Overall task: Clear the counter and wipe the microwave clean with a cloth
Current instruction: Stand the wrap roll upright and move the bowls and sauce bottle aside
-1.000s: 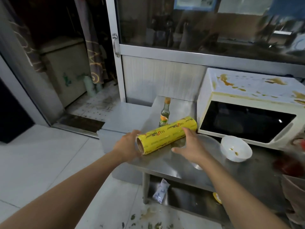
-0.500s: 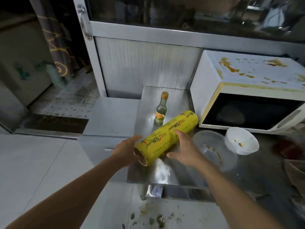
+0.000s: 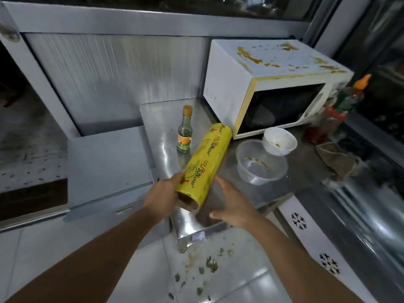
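The task looks barely begun: the left hand [image 3: 162,194] grips the wrap roll [image 3: 206,162] lying on the counter [image 3: 290,182], the right hand [image 3: 232,206] hovers open beside it, and the bottle [image 3: 185,130], bowls [image 3: 261,161] and stained microwave [image 3: 273,84] wait.

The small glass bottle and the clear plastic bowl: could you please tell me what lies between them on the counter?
In the head view, the yellow cling-wrap roll lies slantwise between the small glass bottle and the clear plastic bowl; the left hand holds its near end.
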Action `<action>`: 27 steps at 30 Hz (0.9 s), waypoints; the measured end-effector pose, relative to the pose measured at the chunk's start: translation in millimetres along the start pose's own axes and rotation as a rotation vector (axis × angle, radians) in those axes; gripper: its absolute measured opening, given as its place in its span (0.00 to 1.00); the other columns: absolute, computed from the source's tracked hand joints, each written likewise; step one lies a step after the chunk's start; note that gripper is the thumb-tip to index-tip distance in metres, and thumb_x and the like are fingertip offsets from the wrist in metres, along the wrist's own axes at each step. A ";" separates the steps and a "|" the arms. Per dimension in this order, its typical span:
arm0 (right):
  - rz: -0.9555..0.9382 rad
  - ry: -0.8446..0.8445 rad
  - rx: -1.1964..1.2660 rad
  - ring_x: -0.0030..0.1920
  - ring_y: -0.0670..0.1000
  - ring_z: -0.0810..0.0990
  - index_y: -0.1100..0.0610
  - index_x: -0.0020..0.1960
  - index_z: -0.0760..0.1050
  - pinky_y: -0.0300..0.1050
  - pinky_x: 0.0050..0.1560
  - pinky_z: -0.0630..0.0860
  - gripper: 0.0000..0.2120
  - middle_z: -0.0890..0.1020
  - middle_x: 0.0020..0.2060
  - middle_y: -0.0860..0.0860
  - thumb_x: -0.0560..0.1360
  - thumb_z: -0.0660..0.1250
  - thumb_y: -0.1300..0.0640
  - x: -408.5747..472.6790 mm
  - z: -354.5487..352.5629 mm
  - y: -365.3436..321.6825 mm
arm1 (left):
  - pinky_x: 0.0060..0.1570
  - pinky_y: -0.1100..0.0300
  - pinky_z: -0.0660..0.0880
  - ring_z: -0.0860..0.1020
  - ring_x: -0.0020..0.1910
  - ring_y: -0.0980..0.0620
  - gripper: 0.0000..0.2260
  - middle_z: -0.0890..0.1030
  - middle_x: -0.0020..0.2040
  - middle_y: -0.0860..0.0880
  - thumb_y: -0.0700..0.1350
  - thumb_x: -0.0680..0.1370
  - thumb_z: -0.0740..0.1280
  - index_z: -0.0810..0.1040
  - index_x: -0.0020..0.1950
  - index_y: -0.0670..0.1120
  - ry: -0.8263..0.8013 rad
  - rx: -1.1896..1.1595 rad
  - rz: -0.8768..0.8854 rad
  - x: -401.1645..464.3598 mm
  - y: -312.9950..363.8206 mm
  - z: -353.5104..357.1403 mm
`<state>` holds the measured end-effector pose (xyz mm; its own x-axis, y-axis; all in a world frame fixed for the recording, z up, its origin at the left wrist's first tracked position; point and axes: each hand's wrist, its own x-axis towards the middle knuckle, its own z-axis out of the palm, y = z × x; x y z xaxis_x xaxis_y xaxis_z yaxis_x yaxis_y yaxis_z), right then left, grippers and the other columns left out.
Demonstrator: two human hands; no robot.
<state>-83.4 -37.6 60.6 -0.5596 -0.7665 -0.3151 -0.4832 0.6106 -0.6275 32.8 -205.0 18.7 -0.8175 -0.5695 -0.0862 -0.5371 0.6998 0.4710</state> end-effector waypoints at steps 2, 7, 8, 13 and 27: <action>-0.030 0.014 0.018 0.72 0.49 0.62 0.45 0.76 0.50 0.43 0.70 0.62 0.48 0.58 0.74 0.46 0.66 0.76 0.59 -6.8 5.5 -5.4 | 0.50 0.52 0.75 0.79 0.53 0.41 0.24 0.81 0.56 0.44 0.44 0.75 0.63 0.65 0.70 0.57 0.003 0.009 0.028 -6.0 4.1 -3.9; -0.121 0.053 -0.080 0.75 0.46 0.51 0.42 0.76 0.47 0.42 0.70 0.56 0.50 0.45 0.76 0.40 0.66 0.76 0.58 -22.0 10.3 -18.7 | 0.49 0.54 0.72 0.78 0.54 0.40 0.24 0.81 0.55 0.43 0.44 0.74 0.64 0.68 0.70 0.56 0.079 0.004 0.040 -23.1 19.5 -25.4; -0.140 0.070 -0.090 0.76 0.46 0.50 0.41 0.75 0.46 0.43 0.71 0.55 0.51 0.43 0.75 0.39 0.66 0.77 0.56 -25.2 9.6 -21.8 | 0.49 0.54 0.72 0.77 0.54 0.40 0.23 0.81 0.54 0.43 0.43 0.75 0.64 0.69 0.69 0.56 0.110 -0.006 0.032 -26.0 23.9 -32.3; -0.245 0.168 -0.093 0.75 0.45 0.47 0.42 0.75 0.42 0.41 0.70 0.51 0.54 0.43 0.75 0.38 0.64 0.78 0.52 -38.3 -8.7 -43.0 | 0.47 0.54 0.73 0.78 0.51 0.41 0.17 0.82 0.51 0.43 0.42 0.76 0.64 0.74 0.64 0.53 0.252 -0.006 0.036 -34.5 51.7 -76.0; -0.427 0.300 0.184 0.55 0.33 0.71 0.28 0.60 0.60 0.28 0.54 0.67 0.40 0.70 0.53 0.27 0.62 0.78 0.56 0.9 -142.9 -63.6 | 0.45 0.64 0.70 0.80 0.46 0.50 0.09 0.83 0.47 0.49 0.41 0.76 0.64 0.80 0.53 0.50 0.429 -0.176 0.092 50.6 143.8 -149.3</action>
<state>-149.4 -48.7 202.0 -0.5199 -0.8318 0.1944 -0.5988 0.1926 -0.7774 -54.7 -197.6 213.2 -0.6804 -0.6611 0.3164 -0.3923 0.6932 0.6046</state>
